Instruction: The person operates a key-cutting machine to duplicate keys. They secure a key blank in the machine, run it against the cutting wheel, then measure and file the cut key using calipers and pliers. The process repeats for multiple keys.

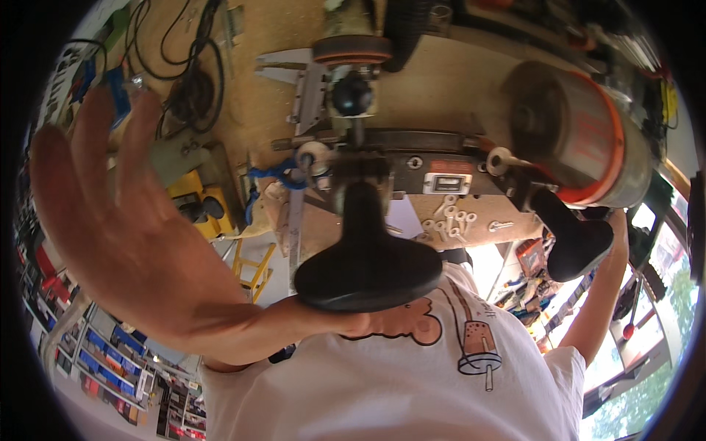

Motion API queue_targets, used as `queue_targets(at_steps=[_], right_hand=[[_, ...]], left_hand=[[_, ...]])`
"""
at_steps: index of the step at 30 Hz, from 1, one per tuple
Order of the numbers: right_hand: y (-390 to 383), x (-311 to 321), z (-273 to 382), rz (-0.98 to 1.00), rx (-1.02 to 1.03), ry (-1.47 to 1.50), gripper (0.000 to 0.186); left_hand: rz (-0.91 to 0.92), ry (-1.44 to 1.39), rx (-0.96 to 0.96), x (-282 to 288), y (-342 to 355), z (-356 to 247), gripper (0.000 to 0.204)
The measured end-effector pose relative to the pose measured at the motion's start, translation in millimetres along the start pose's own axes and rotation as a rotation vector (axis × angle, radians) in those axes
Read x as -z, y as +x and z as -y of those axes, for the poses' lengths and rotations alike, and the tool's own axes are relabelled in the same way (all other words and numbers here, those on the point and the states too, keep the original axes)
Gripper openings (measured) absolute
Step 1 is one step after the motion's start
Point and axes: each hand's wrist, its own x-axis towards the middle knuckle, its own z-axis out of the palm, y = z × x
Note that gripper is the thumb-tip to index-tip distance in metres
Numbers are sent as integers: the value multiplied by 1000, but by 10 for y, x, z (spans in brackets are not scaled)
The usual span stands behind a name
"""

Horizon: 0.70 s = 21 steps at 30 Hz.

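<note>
A black, disc-shaped handle [368, 268] on a dark stem hangs below the grey machine body [434, 173]. The left hand [125, 228], fingers spread wide, grips nothing; its wrist touches the disc. The right hand [614, 220] wraps the black lever grip [577, 239] below the orange-rimmed motor drum [581, 140].

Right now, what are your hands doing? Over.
Left hand open, spread, holding nothing. Right hand behind black handle, grip hidden. Round black knob between them.
</note>
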Motion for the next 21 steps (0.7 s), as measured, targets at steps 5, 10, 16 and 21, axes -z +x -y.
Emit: queue_targets(at_steps=[5,10,16,21], right_hand=[[-16,52,-33,7,41,8,48],[-16,70,-186,34,77,37,48],[-41,128,-363,53,98,60,49],[-68,152,-329,25,80,47,49]], left_hand=[[19,-29,-27,-4,20,55,135],[16,-20,-47,17,12,72,134],[-9,-24,-29,-11,19,61,134],[24,-33,-47,19,32,74,134]])
